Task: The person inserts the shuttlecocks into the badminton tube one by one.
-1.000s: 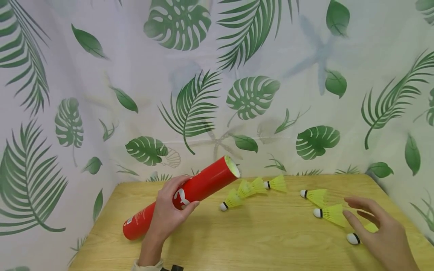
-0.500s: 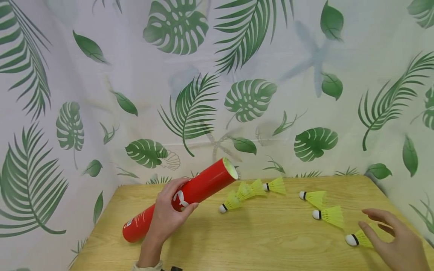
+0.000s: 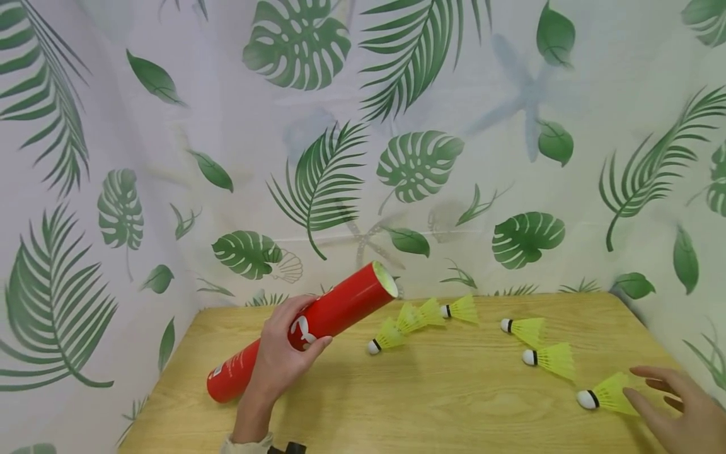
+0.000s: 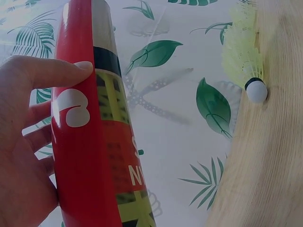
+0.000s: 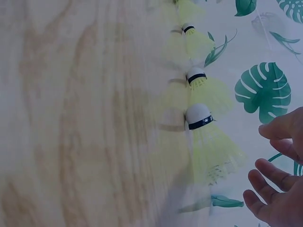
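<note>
A red cylindrical shuttlecock tube (image 3: pixel 351 301) is gripped around its middle by my left hand (image 3: pixel 286 350). It tilts, with its upper end at the right facing up and its lower end toward the table at the left. The left wrist view shows the thumb lying across the red wall of the tube (image 4: pixel 78 156). My right hand (image 3: pixel 683 407) is at the table's right side, fingers loosely bent, holding nothing. Just left of it lies the nearest yellow shuttlecock (image 3: pixel 609 396), white cork pointing left. In the right wrist view the fingers appear apart from that shuttlecock (image 5: pixel 213 151).
Two more shuttlecocks, a middle one (image 3: pixel 549 359) and a farther one (image 3: pixel 523 329), lie beyond the nearest. A row of several shuttlecocks (image 3: pixel 391 335) lies near the tube's raised end. Leaf-printed cloth (image 3: pixel 431 164) stands behind the wooden table (image 3: pixel 431 410).
My right hand has moved right, away from the middle shuttlecock, uncovering the nearest one. The left hand and tube have hardly moved.
</note>
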